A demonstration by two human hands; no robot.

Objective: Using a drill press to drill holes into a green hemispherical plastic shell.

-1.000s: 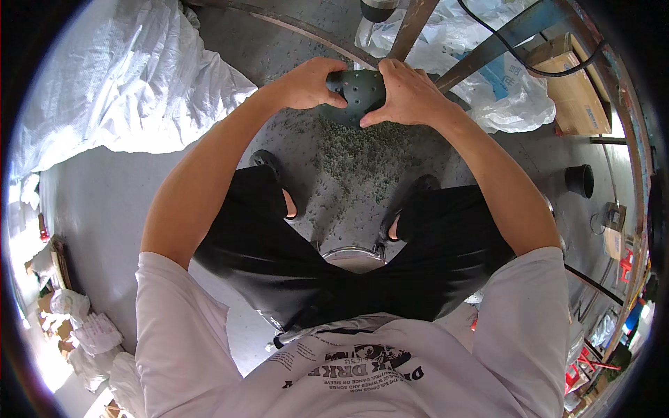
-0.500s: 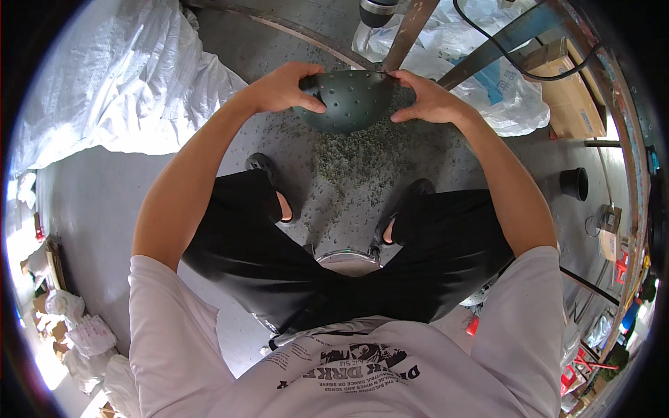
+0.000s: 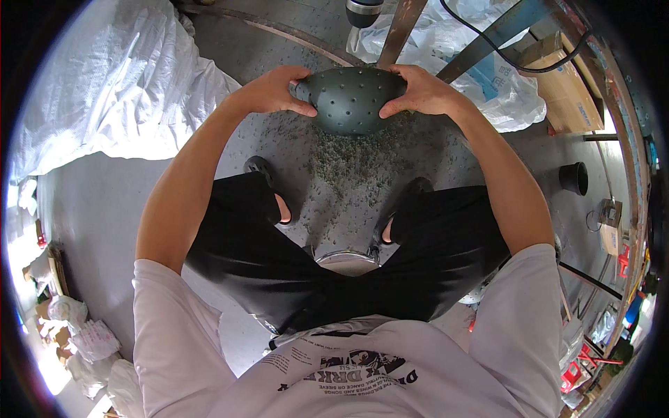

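A dark green rounded shell (image 3: 352, 103), bowl-like and dotted with small holes or dimples, is held up between my two hands over the floor. My left hand (image 3: 282, 90) grips its left end, thumb toward me. On the right end my right hand (image 3: 421, 92) closes the same way, with the thumb on the near side. Just beyond the shell, at the top, hangs a black and silver drill chuck (image 3: 364, 12). Green shavings (image 3: 352, 160) lie scattered on the grey floor beneath the shell.
A large white woven sack (image 3: 118, 83) lies at left. Far right are a rusty metal leg (image 3: 403, 31), clear plastic bags (image 3: 512, 104), a black cable (image 3: 488, 38), a cardboard box (image 3: 571, 90) and a black pot (image 3: 573, 179). My feet flank the shavings.
My right hand has closed onto the right end of the shell, where its thumb stood apart before. The shell has turned slightly, and the view has shifted a little.
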